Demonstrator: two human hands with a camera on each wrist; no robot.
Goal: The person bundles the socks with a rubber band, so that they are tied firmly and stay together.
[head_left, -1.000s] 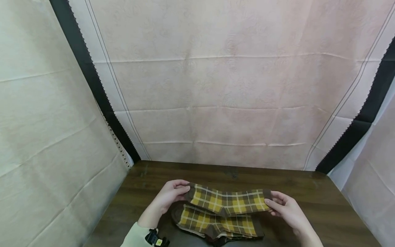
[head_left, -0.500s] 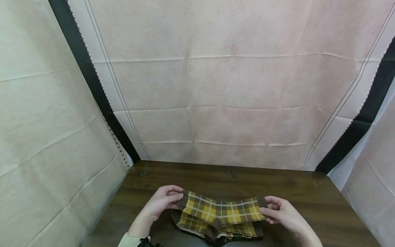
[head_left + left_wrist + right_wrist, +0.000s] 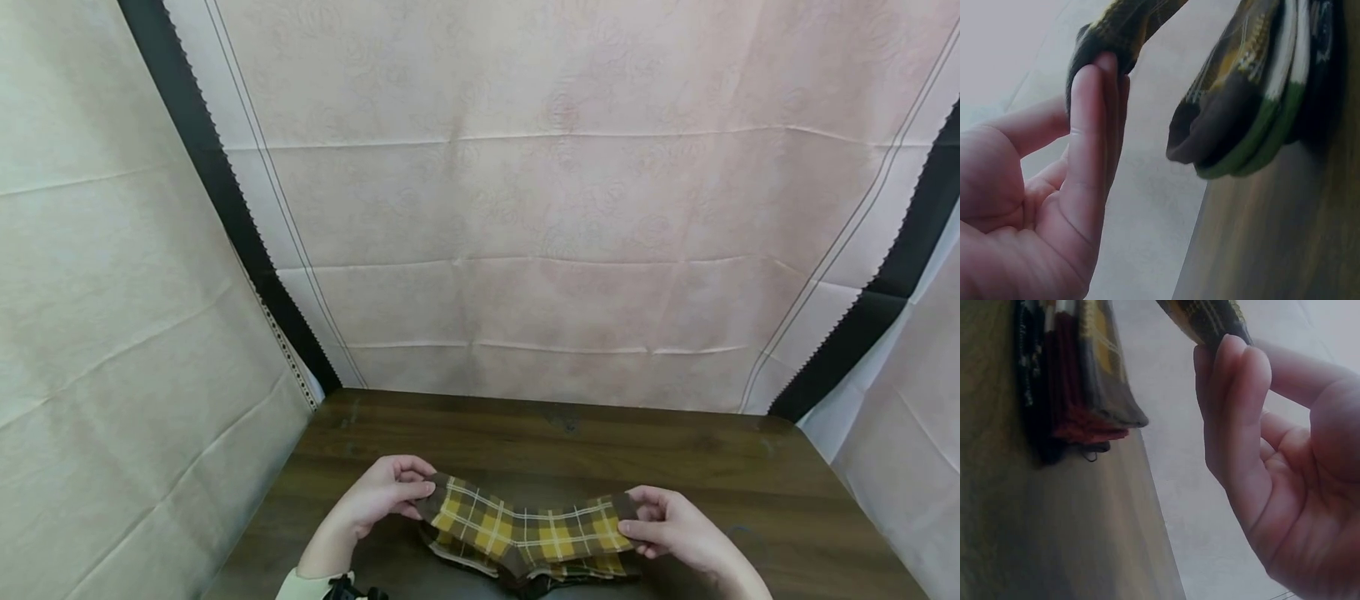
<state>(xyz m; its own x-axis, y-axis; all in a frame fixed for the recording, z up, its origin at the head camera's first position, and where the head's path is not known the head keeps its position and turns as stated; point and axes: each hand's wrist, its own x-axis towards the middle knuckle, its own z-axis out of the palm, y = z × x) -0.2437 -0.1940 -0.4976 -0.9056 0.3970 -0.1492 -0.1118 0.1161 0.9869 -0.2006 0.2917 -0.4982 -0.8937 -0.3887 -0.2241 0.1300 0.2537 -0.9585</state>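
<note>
A brown-and-yellow plaid sock (image 3: 555, 533) is stretched sideways between my hands, sagging a little in the middle. My left hand (image 3: 384, 497) pinches its dark left end between thumb and fingers. The right hand (image 3: 671, 531) pinches the cuff end the same way. Just under it lies a stack of socks (image 3: 1216, 128), its top one in matching plaid and mostly hidden in the head view. The left wrist view shows green and white layers beneath that top sock. In the right wrist view, dark red and black layers (image 3: 1063, 381) show at the stack's other end.
The stack rests on a dark brown wooden table (image 3: 450, 417). Pale fabric walls (image 3: 555, 250) with black edge strips (image 3: 247, 242) stand behind and at both sides. A black device (image 3: 348, 590) sits on the left wrist, by a light sleeve (image 3: 307, 586).
Both hands have come down and nearer with the held sock, shifting slightly left. It now covers more of the stack from the head view. Both pinches have stayed.
</note>
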